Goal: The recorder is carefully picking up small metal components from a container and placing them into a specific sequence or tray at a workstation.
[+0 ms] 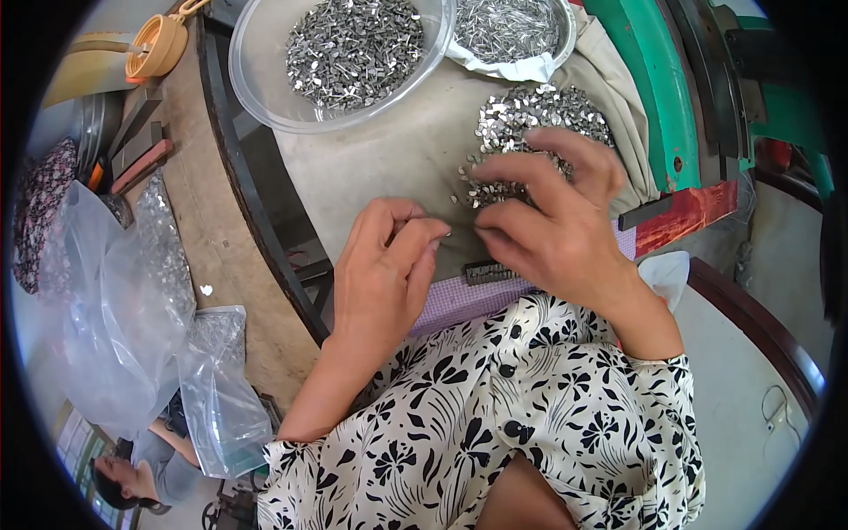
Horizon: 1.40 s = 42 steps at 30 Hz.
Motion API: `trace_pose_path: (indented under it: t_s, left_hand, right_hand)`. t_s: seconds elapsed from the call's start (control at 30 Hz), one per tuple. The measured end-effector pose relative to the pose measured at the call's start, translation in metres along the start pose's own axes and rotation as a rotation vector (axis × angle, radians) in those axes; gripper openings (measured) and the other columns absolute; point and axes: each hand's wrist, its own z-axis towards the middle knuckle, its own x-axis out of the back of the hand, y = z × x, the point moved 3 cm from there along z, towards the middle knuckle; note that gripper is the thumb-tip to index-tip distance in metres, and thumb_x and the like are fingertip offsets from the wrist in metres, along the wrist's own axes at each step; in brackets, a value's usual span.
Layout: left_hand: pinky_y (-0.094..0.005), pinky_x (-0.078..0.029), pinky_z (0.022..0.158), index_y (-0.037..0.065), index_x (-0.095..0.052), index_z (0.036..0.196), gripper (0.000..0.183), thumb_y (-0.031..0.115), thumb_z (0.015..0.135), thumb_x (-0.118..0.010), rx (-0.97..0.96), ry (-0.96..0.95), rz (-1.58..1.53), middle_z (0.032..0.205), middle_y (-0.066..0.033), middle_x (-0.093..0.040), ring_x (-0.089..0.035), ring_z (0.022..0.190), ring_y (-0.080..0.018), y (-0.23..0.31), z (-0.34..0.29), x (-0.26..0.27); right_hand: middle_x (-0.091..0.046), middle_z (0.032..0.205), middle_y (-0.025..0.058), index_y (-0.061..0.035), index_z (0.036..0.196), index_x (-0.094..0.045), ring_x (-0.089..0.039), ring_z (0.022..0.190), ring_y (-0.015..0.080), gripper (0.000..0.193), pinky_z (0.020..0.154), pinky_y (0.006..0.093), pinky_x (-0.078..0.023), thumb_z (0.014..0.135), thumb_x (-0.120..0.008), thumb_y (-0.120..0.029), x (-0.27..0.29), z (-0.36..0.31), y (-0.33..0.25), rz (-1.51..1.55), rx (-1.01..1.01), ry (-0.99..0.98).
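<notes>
My left hand (380, 265) is closed in a pinch, with a tiny metal piece (447, 233) just showing at the fingertips. Close by on the right, my right hand (556, 212) brings thumb and forefinger together, its other fingers raised and spread; anything between them is too small to make out. Beneath and beyond it lies a loose pile of small shiny metal pieces (539, 110) on a grey-beige cloth (353, 168). A dark, ridged metal block (490, 272) rests at the cloth's near edge, partly hidden by my right hand.
A clear plastic tub (256, 97) of metal pieces stands at the back, beside a bowl of thin metal pins (508, 35). Green machinery (640, 79) borders the right. Plastic bags (115, 291) lie on the left bench (238, 238). Another person (146, 473) is at lower left.
</notes>
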Motion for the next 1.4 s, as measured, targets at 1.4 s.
trace_pose_path:
  t_s: [1.4]
  left_hand:
    - [-0.0388, -0.044, 0.078, 0.006, -0.064, 0.097, 0.025, 0.011, 0.076, -0.077, -0.241, -0.102, 0.07, 0.105, -0.0073, -0.06, -0.058, 0.091, -0.0277, 0.019, -0.02, -0.024]
  right_hand:
    - [-0.066, 0.109, -0.0033, -0.0196, 0.085, -0.076, -0.047, 0.117, 0.0298, 0.02, 0.098, 0.0426, -0.031, 0.067, -0.082, -0.019, 0.002, -0.029, 0.01, 0.03, -0.076, 0.023]
